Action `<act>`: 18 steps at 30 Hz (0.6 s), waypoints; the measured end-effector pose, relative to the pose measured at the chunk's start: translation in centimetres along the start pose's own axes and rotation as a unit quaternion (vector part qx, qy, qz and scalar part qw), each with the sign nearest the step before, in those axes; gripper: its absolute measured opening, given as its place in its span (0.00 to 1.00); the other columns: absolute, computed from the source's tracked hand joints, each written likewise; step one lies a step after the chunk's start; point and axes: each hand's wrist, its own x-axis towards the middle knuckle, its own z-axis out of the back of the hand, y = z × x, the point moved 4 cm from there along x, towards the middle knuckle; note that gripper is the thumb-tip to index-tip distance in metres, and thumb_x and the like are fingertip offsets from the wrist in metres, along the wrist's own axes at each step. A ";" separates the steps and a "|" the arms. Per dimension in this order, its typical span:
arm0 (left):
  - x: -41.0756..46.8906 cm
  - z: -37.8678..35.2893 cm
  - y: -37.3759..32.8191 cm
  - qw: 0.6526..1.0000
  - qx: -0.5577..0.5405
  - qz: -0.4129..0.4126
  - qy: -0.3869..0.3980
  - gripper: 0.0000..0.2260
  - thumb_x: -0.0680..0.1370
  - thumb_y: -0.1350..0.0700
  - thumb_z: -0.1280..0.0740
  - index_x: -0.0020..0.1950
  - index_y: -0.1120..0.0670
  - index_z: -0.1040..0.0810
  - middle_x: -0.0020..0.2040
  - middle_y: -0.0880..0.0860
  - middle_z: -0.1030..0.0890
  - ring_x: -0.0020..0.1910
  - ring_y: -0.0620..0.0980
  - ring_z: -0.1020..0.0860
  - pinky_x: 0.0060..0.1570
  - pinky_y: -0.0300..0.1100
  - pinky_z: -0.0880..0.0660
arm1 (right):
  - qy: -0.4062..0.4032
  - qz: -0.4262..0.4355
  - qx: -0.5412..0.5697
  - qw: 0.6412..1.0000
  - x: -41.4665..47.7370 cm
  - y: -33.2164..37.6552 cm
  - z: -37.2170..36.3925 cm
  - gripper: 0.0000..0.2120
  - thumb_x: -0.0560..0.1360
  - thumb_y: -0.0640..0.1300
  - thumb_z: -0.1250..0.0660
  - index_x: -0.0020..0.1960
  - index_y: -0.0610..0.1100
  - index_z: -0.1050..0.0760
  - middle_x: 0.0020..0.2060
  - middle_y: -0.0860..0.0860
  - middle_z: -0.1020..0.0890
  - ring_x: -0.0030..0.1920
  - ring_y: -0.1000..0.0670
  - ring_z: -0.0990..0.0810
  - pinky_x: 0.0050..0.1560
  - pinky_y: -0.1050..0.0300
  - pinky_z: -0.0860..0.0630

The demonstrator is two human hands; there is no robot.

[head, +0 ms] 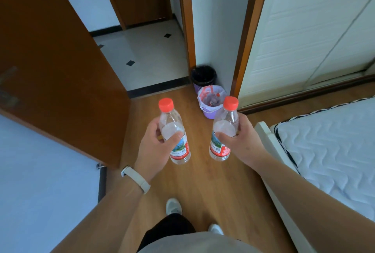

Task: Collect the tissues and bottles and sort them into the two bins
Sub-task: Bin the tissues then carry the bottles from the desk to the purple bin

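Right now two clear plastic bottles sit at the centre of the frame, one in each hand, both roughly upright with red caps pointing up and away from the camera. The left bottle (174,131) is wrapped by the left hand (156,147), thumb pressed across the front of the bottle above its red, white and green label, fingers curled behind. The right bottle (223,129) is gripped the same way by the right hand (241,141), thumb over the front just above the label. The two bottles are apart, with bare wood floor (203,181) showing between them.

Just above the right bottle's cap, toward the upper middle of the frame, stands a purple bin (209,110) lined with a white and red bag, with some items inside that are too small to tell. Touching or just behind it, further up, is a second bin with a black liner (204,76), tucked against the white wall corner.

A pale wristband (136,178) circles the left wrist. An open brown door (60,70) fills the left side, with a tiled floor (146,55) beyond the doorway. A white quilted mattress (328,147) lies at the right edge. At the bottom of the frame are two light shoes (173,206).
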 end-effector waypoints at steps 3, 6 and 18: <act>3.3 -0.1 0.8 1.000 -0.009 0.009 0.008 0.22 0.73 0.47 0.26 0.64 0.46 0.28 0.57 0.45 0.20 0.58 0.49 0.21 0.57 0.51 0.21 | 0.001 -0.002 -0.022 1.000 2.5 -0.1 -0.5 0.26 0.69 0.48 0.25 0.61 0.54 0.34 0.50 0.58 0.24 0.51 0.55 0.23 0.45 0.63 0.25; 7.3 0.0 1.9 0.999 -0.025 0.020 0.017 0.23 0.72 0.48 0.26 0.64 0.46 0.27 0.57 0.45 0.20 0.58 0.47 0.21 0.57 0.50 0.21 | -0.013 -0.014 -0.051 0.999 5.9 -0.3 -0.9 0.26 0.68 0.49 0.25 0.61 0.54 0.34 0.51 0.57 0.24 0.51 0.55 0.23 0.47 0.59 0.24; 27.5 6.6 4.0 0.996 -0.057 0.025 0.071 0.22 0.73 0.50 0.25 0.64 0.45 0.29 0.57 0.44 0.21 0.57 0.47 0.21 0.55 0.47 0.20 | -0.072 -0.053 -0.082 0.993 23.9 5.7 -7.8 0.29 0.67 0.53 0.25 0.63 0.53 0.35 0.51 0.56 0.24 0.51 0.53 0.22 0.47 0.56 0.22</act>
